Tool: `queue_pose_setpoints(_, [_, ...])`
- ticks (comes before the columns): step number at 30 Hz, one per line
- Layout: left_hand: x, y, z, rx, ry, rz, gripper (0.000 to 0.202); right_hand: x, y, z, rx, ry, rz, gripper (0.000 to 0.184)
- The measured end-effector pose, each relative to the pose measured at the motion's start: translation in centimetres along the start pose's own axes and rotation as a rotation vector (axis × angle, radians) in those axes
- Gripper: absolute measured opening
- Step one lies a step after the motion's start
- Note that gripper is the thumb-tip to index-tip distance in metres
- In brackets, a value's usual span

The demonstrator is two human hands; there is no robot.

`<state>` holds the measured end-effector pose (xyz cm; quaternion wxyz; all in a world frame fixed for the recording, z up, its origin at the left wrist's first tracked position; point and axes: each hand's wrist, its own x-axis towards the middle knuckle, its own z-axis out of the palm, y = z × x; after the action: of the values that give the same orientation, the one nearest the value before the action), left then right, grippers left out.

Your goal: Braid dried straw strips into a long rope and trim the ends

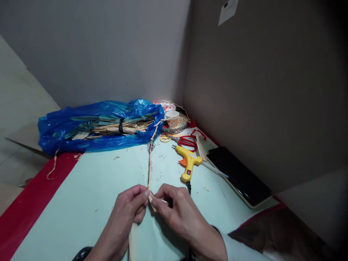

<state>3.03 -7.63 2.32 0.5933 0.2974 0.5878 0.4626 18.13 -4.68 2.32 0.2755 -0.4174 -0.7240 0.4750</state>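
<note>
Delicately, a person's left hand [132,203] pinches a pale twisted cord [150,167] and the right hand [176,207] grips its loose strands [152,203], the cord stretching over the table [103,181] to the far side, where a blue bag [116,143] lies at left.

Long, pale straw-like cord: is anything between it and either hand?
Nothing visible: the left hand pinches the long, pale straw-like cord at its near end and the right hand holds strands there. The yellow plastic glue gun lies apart, to the cord's right.
</note>
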Motion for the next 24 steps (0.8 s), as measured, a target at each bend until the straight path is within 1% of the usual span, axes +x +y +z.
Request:
queue_pose_setpoints(4, [0.1,0.3,-0.1,-0.031,-0.013,-0.03,0.032,0.3,-0.2,-1.3,-0.033,-0.066,-0.007,0.024])
queue_pose_setpoints(7, [0.3,0.2,-0.4,-0.062,-0.03,-0.054,0.031,1.2,-0.6,-3.0,-0.087,-0.049,-0.049,0.024])
queue_pose_setpoints(12, [0.1,0.6,-1.1,-0.063,-0.016,-0.018,0.028,4.0,-1.7,-6.2,-0.271,0.069,-0.152,0.016])
queue_pose_setpoints(16, [0.0,1.7,-2.7,0.047,0.019,0.002,0.028,7.5,-2.4,-7.8,-0.455,0.215,-0.167,0.018])
queue_pose_setpoints(18, [0.1,2.1,-3.8,0.115,0.032,0.012,0.03,9.7,-2.2,-7.9,-0.49,0.23,-0.156,0.021])
queue_pose_setpoints(20, [0.1,2.3,-4.7,0.17,0.032,0.032,0.032,12.0,-1.8,-7.5,-0.517,0.222,-0.136,0.022])
queue_pose_setpoints(23, [0.4,2.6,-5.7,0.232,0.048,0.075,0.032,15.0,-0.8,-6.2,-0.553,0.151,-0.106,0.017])
queue_pose_setpoints(24, [0.6,2.8,-6.1,0.266,0.075,0.092,0.032,15.6,-0.5,-5.7,-0.562,0.12,-0.102,0.021])
